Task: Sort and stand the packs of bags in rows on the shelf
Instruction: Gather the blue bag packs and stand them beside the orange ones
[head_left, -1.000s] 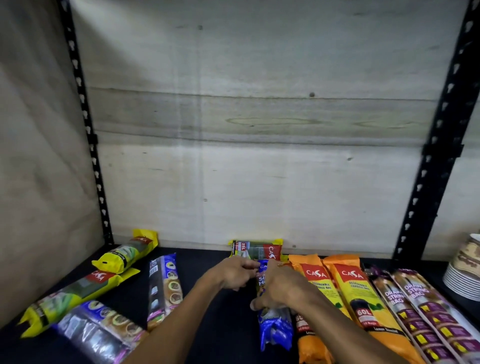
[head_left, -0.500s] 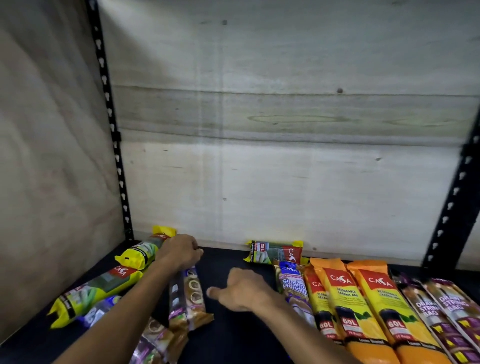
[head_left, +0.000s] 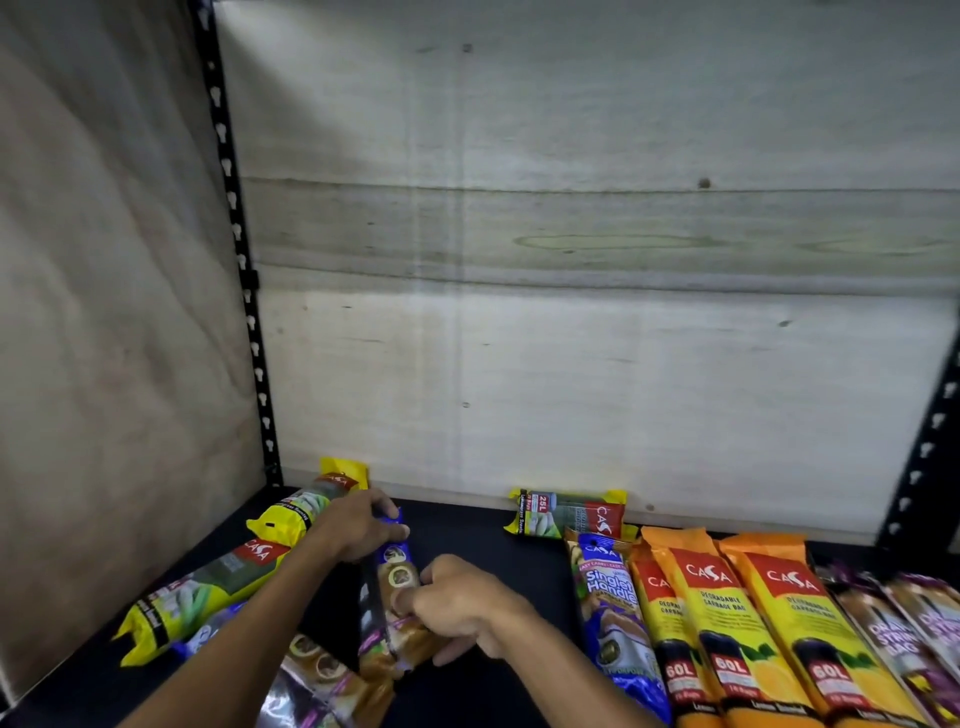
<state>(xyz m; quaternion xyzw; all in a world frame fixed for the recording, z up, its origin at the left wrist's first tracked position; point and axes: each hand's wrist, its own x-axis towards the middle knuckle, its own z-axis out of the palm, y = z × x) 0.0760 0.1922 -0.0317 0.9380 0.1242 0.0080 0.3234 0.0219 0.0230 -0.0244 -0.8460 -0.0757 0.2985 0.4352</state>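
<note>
Both hands grip one blue-and-brown pack (head_left: 396, 597): left hand (head_left: 358, 525) at its far end, right hand (head_left: 457, 608) nearer. Orange packs (head_left: 727, 623) lie right.

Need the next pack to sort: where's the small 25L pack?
Head view: the 25L pack lies sideways against the back wall, centre-right, just behind the blue pack.

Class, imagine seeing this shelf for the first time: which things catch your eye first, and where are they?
Two bare hands meet at bottom centre, the left hand and right hand gripping a blue and brown printed pack of bags. To the right lies a row of bright orange plastic packs. Yellow-ended green packs lie scattered at the left.
</note>
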